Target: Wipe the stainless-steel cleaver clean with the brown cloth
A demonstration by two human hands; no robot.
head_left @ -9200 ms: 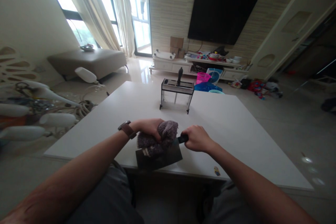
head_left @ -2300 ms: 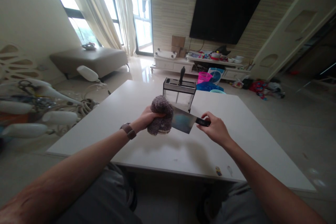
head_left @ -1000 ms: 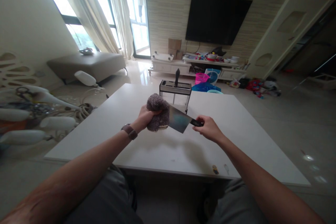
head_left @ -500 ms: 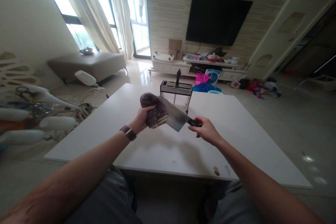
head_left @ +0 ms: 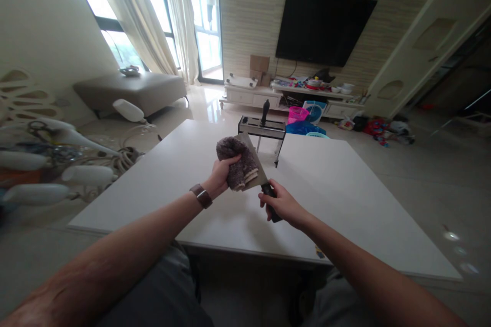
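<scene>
My left hand [head_left: 221, 172], with a brown watch on the wrist, is closed on a fuzzy grey-brown cloth [head_left: 237, 161] pressed against the broad blade of a cleaver [head_left: 256, 166]. My right hand [head_left: 282, 206] is wrapped round the cleaver's black handle, and the blade points up and away from me. Both hands hover above the white table [head_left: 326, 184], near its front half. Behind them on the table stands a clear knife block [head_left: 262, 133] with one black-handled knife in it.
A grey couch [head_left: 130, 90] sits at the left under tall curtained windows. A low TV cabinet [head_left: 291, 94] cluttered with things stands under a wall-mounted TV [head_left: 324, 25]. A white chair back and tangled cords are at the far left. A small sticker marks the table's front edge.
My right hand has swung toward me and down, tipping the cleaver from lying sideways to pointing up and away. The cloth now covers the blade's left face.
</scene>
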